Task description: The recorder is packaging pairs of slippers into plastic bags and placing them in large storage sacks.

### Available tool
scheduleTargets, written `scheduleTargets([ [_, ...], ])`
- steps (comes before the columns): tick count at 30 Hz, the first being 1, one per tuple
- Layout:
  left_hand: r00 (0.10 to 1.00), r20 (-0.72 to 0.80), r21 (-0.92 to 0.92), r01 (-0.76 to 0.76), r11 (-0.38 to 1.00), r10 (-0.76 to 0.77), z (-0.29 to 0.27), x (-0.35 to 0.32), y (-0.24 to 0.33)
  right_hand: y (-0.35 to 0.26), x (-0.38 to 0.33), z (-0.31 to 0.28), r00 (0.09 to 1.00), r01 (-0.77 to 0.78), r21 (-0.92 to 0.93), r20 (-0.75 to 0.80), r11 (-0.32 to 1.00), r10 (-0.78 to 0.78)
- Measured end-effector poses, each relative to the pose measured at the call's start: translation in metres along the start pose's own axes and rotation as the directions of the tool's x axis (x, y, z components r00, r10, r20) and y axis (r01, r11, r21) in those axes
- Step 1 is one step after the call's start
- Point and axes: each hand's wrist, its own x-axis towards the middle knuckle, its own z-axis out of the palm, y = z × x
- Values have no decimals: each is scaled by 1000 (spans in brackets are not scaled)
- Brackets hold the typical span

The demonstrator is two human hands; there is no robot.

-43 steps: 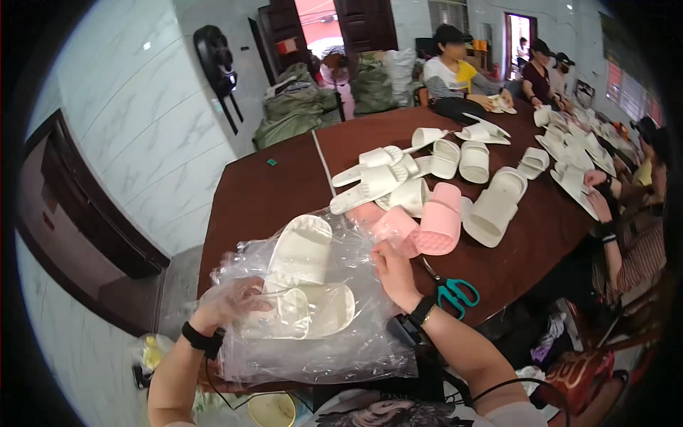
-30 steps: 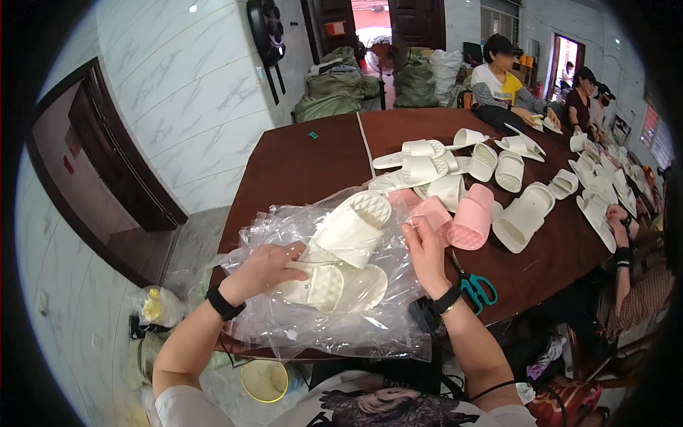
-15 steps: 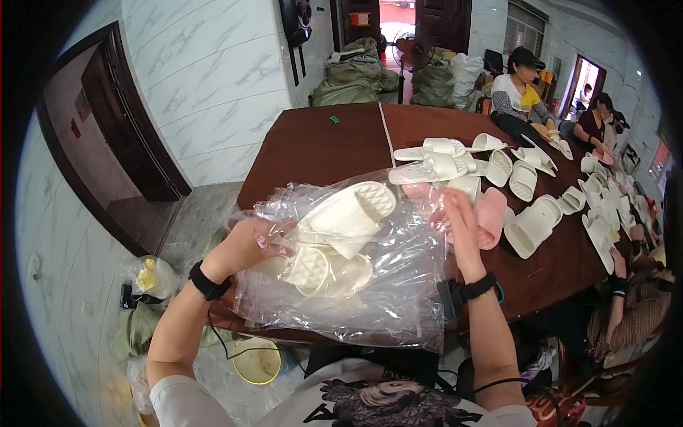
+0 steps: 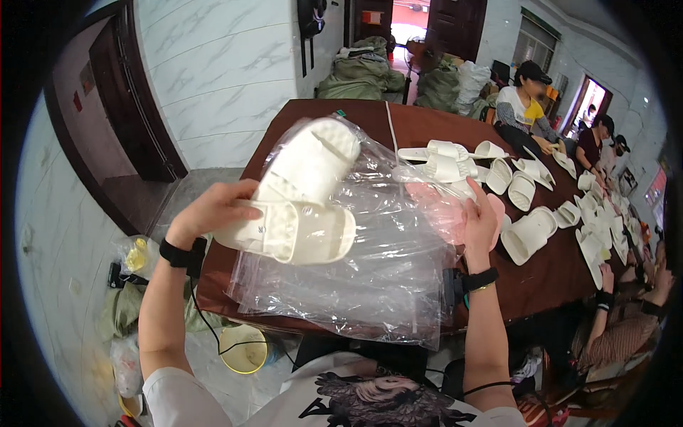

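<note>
My left hand (image 4: 203, 213) is closed on a pair of white slippers (image 4: 302, 231), thumb on the near one. The two overlap at an angle above the table, one pointing away from me and the other lying crosswise nearer me. Clear plastic bags (image 4: 348, 299) lie beneath and behind them, and one loose film rises beside the far slipper. On the right, my right hand (image 4: 480, 224) has its fingers bent together at the edge of the clear plastic, apparently pinching it. Pink slippers (image 4: 441, 213) show through the film beside that hand.
Many loose white slippers (image 4: 523, 235) cover the right side of the brown-covered table (image 4: 284, 117). Co-workers (image 4: 526, 107) sit along the far and right sides. A yellow-rimmed bucket (image 4: 244, 350) stands on the floor below the near edge. Green sacks (image 4: 359, 71) are piled at the back.
My left hand has moved left and slightly up with the white slippers, which now spread apart at an angle. The clear film has risen with them. My right hand stays near the pink slippers.
</note>
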Motion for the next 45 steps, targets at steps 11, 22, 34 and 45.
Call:
scheduleTargets([
  [11,867,-489,-512,-195,836,-97,-44,-57,5,12,-24,34,956,-21,-158,284,987,66],
  [22,942,22,-528,296,796,-336,193,25,-10,30,-37,27,944,43,-387,317,921,89],
  [34,961,146,-797,255,547,-237,192,36,-25,-35,-48,50,662,317,-317,749,894,30],
  [45,907,159,-792,353,499,-389,184,27,-20,-39,10,5,849,213,-160,519,964,-101],
])
